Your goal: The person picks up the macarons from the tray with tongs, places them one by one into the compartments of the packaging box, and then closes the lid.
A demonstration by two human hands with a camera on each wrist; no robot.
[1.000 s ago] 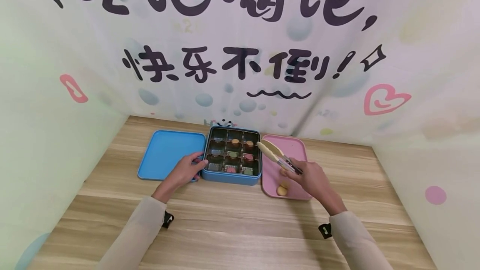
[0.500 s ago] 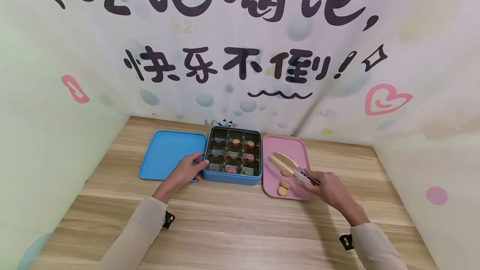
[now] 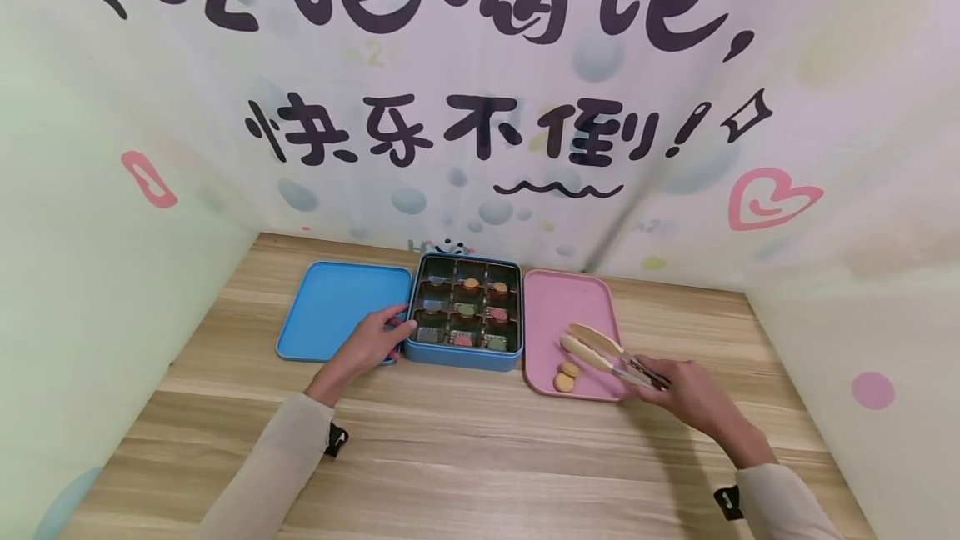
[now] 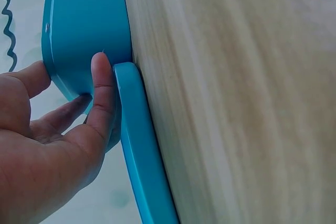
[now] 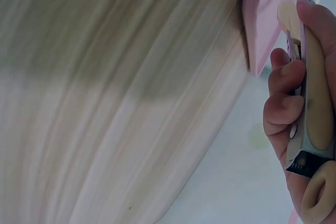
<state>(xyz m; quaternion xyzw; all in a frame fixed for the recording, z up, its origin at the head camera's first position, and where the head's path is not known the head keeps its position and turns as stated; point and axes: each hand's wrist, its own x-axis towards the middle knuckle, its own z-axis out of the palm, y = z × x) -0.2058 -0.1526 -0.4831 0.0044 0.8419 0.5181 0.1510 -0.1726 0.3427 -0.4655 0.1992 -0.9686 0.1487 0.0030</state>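
My left hand touches the near left corner of a blue box, thumb at the rim and fingers along the side. In the left wrist view those fingers look mostly straight. Inside the box, a dark divided insert bears several macarons in orange, green and pink. My right hand grips tongs with pale tips, low over a pink tray. Two yellowish macarons lie near the tray's front. Another spot under the tong tips is covered; I cannot tell whether they hold a macaron.
A blue lid lies left of the box, against it. The pink tray stands close to the box's right side. Behind the wooden table hangs a printed cloth, and pale walls rise on both sides.
My right hand has drawn the tongs from the box's right edge rightward and toward me, down over the pink tray. My left hand has stayed at the box corner.
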